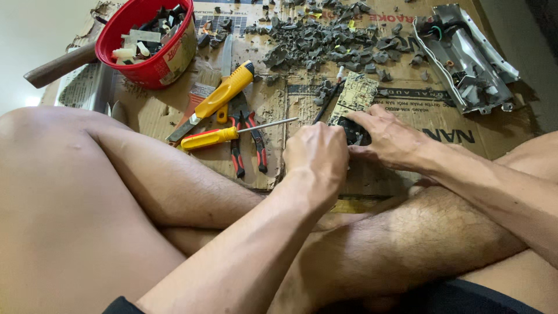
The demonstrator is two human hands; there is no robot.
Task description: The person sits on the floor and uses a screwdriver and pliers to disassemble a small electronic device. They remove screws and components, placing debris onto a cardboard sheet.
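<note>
The person sits cross-legged on flattened cardboard (383, 174), both hands working at a circuit board (354, 96) that lies on it just ahead of the shins. The left hand (317, 154) is curled into a loose fist at the board's near edge, its back to the camera; what its fingers pinch is hidden. The right hand (389, 136) lies over the board's near right corner, fingers bent and pressing on a dark part (351, 132) there, so it grips rather than lies flat. A thin dark tool (325, 104) slants along the board's left edge. Left of the board lie a yellow screwdriver (218, 136), its shaft pointing toward the left hand, red-handled pliers (247, 145) and a yellow knife (218, 96). Farther left of the board stands a red bowl (154, 70) holding small scraps, with a wooden handle (58, 65) beside it. Beyond the board spreads a heap of grey broken bits (331, 43). To the board's right rests a bent metal chassis (465, 58) with wires.
</note>
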